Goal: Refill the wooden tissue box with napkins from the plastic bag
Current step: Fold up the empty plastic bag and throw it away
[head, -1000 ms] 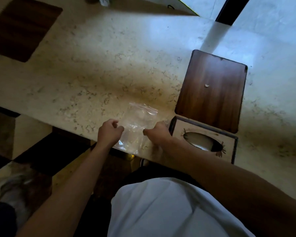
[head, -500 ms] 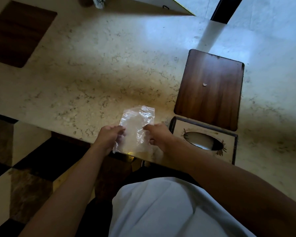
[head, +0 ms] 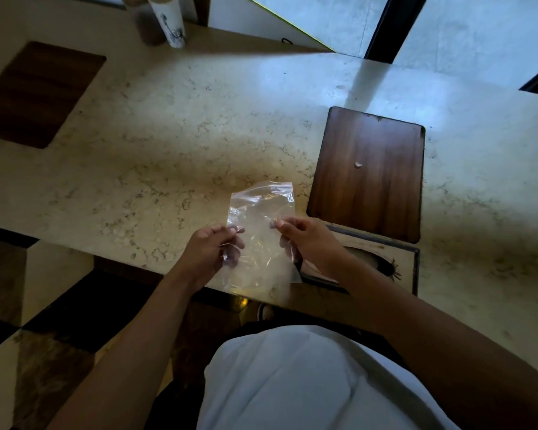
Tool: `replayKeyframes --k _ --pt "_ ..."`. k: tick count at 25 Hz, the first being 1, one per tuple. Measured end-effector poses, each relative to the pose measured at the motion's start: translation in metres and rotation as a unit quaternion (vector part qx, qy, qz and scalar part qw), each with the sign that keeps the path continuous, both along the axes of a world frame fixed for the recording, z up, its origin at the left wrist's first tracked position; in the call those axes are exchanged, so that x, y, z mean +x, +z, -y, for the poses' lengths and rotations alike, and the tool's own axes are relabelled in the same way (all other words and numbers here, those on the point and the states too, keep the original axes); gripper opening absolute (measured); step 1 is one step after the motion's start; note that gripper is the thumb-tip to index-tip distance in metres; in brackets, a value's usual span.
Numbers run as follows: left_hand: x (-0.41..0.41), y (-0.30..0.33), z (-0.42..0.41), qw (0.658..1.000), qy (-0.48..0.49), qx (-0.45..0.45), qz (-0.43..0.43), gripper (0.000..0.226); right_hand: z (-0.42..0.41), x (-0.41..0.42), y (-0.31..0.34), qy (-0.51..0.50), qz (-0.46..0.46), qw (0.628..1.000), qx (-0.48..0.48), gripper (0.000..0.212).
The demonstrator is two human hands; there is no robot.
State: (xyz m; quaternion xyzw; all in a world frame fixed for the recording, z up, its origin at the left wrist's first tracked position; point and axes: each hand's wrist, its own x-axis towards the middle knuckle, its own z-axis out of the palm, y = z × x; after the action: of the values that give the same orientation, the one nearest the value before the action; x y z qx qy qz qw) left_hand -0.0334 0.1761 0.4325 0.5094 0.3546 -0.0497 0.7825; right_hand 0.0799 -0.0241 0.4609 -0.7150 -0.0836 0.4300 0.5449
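The marble table (head: 174, 125) runs across the view, and the task's things sit at its near edge, right in front of the person. A dark wooden board (head: 367, 175) lies flat on the table just beyond the wooden tissue box (head: 373, 265), whose oval slot faces up; the box's near-left part is hidden behind the right wrist. Left of the box, and partly over its left end, hangs the clear plastic bag (head: 261, 212). Its long axis runs away from the person, with the zip-seal mouth at the far end and the bottom hanging past the table edge.

Both hands are pinched shut on the bag at mid-height, 1 on each side: the left hand (head: 210, 254) on its left edge, the right hand (head: 308, 243) on its right edge. Napkins inside cannot be made out through the plastic.

The mouth lies beyond both hands, so opening it probably means sliding the grip forward. The right hand is the 1 nearer the box.
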Motion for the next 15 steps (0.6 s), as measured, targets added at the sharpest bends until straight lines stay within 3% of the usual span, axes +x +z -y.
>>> replayKeyframes --k 7,12,15 --pt "0.020 0.005 0.017 0.995 -0.097 0.007 0.035 0.022 0.052 0.012 0.005 0.027 -0.004 0.999 0.032 0.033" --pt "0.046 0.007 0.035 0.990 -0.113 -0.053 0.059 0.029 0.081 0.009 0.004 -0.131 -0.019 0.985 0.111 0.028" --pt "0.064 0.008 0.052 0.986 -0.139 -0.055 0.068 0.033 0.094 0.003 0.005 -0.234 -0.006 0.969 0.083 0.033"
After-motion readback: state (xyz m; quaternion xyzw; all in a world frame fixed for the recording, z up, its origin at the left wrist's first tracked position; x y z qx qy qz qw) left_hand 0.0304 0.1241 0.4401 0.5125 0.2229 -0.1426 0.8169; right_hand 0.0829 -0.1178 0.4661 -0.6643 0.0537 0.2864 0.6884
